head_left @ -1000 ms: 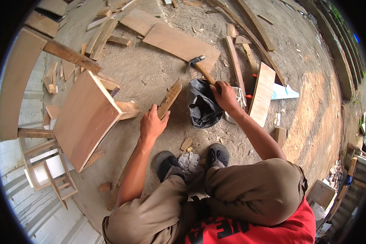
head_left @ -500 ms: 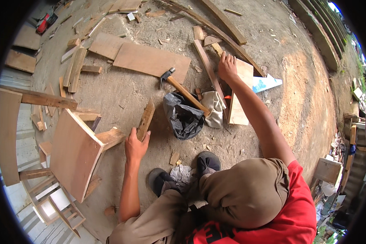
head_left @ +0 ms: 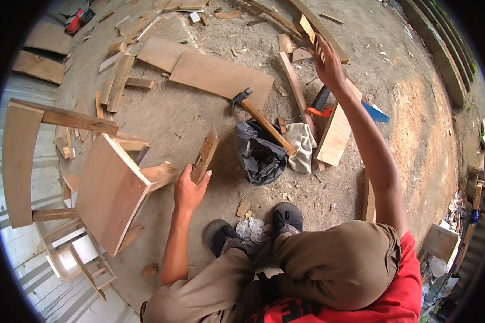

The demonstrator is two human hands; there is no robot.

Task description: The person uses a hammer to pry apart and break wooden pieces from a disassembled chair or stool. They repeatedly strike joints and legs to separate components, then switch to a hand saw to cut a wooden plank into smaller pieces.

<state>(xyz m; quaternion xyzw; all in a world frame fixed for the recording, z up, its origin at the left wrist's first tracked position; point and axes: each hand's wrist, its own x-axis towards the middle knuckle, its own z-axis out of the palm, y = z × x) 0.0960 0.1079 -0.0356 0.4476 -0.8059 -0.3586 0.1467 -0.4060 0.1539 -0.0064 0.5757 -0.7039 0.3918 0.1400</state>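
My left hand (head_left: 193, 189) is closed around the lower end of a short wood block (head_left: 206, 155), its pointed end tilted up and away from me. Farther off on the right, my outstretched right hand (head_left: 330, 65) grips a narrow pale wood strip (head_left: 309, 32). Below that wrist lies a handsaw with a black and orange handle (head_left: 320, 99) and a blue blade (head_left: 375, 112), partly hidden by my forearm and a light board (head_left: 337, 134). Between my hands, a claw hammer (head_left: 264, 124) rests across a black plastic bag (head_left: 261, 161) and a pale cloth (head_left: 300, 146).
A small wooden stool-like piece (head_left: 113, 194) lies tipped over at the left. Plywood sheets (head_left: 221, 78) and a stack of short timbers (head_left: 117, 83) lie beyond the hammer. Long planks (head_left: 328, 37) stretch across the far ground. Concrete steps (head_left: 436, 54) border the far right.
My right hand has lifted the pale strip off the ground, moving farther away, and the saw's handle has come into view. The left hand still holds its block. The whole view has shifted slightly.
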